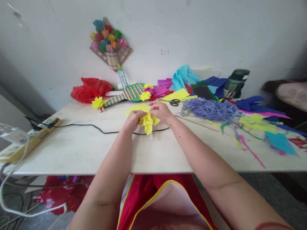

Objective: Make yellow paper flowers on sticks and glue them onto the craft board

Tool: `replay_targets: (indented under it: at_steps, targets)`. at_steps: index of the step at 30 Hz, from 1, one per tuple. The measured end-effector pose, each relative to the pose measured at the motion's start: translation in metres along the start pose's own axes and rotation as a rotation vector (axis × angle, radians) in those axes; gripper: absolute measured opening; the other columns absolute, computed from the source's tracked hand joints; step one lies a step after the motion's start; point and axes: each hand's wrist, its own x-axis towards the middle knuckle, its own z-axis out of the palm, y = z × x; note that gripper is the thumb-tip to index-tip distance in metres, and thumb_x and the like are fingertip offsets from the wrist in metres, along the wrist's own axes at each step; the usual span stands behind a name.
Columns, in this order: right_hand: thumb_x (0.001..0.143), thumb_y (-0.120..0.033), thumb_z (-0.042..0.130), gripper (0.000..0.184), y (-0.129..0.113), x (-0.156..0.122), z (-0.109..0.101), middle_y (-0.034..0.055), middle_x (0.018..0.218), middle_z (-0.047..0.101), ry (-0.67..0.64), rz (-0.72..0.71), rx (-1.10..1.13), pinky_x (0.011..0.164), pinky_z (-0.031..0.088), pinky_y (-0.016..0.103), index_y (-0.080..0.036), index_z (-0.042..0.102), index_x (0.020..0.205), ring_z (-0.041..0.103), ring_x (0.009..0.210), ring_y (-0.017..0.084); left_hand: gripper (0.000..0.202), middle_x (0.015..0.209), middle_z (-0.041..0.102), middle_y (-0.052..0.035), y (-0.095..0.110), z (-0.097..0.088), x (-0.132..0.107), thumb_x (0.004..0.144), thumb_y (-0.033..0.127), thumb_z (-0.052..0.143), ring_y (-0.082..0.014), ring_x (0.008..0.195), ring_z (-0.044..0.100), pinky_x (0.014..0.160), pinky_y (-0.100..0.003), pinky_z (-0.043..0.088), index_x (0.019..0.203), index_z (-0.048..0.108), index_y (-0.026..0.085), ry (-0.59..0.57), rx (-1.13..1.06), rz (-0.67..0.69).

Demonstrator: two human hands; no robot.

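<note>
Both of my hands meet over the middle of the white table. My left hand and my right hand are both closed on a crumpled yellow paper flower, holding it just above the tabletop. A flat yellow paper sheet lies right behind my hands. A black cable runs across the table under the flower.
Scissors, a purple yarn heap and coloured paper scraps lie to the right. Also there: a green bottle, a striped paddle with paper flowers, a red bag, a power strip at left.
</note>
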Motion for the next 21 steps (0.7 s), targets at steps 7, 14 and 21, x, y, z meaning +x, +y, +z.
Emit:
replay_targets:
  at_steps: [7, 14, 21]
  targets:
    - [0.064, -0.015, 0.057, 0.012, -0.011, -0.004, -0.003, 0.0028, 0.101, 0.061, -0.022, -0.040, 0.024, 0.095, 0.040, 0.033, -0.020, 0.058, 0.053, 0.056, 0.102, 0.020, 0.016, 0.043, 0.042, 0.0039, 0.004, 0.006, 0.001, 0.057, 0.016, 0.061, -0.0079, 0.037, 0.039, 0.038, -0.024, 0.024, 0.050, 0.047, 0.018, 0.144, -0.061, -0.171]
    - [0.064, -0.019, 0.058, 0.009, -0.015, -0.010, -0.006, 0.0030, 0.104, 0.060, -0.098, -0.111, 0.169, 0.098, 0.039, 0.033, -0.019, 0.061, 0.056, 0.055, 0.103, 0.019, 0.010, 0.057, 0.061, -0.0026, 0.012, 0.006, -0.003, 0.054, 0.011, 0.056, -0.0153, 0.050, 0.057, 0.049, -0.027, 0.046, 0.062, 0.057, 0.016, 0.130, -0.274, -0.418]
    - [0.065, -0.021, 0.058, 0.008, -0.008, -0.009, -0.008, 0.0035, 0.106, 0.061, -0.098, -0.059, 0.216, 0.092, 0.042, 0.031, -0.019, 0.064, 0.059, 0.056, 0.103, 0.018, 0.012, 0.060, 0.065, -0.0028, 0.013, 0.005, -0.003, 0.057, 0.011, 0.058, -0.0166, 0.053, 0.060, 0.054, -0.029, 0.050, 0.068, 0.060, 0.016, 0.106, -0.275, -0.373]
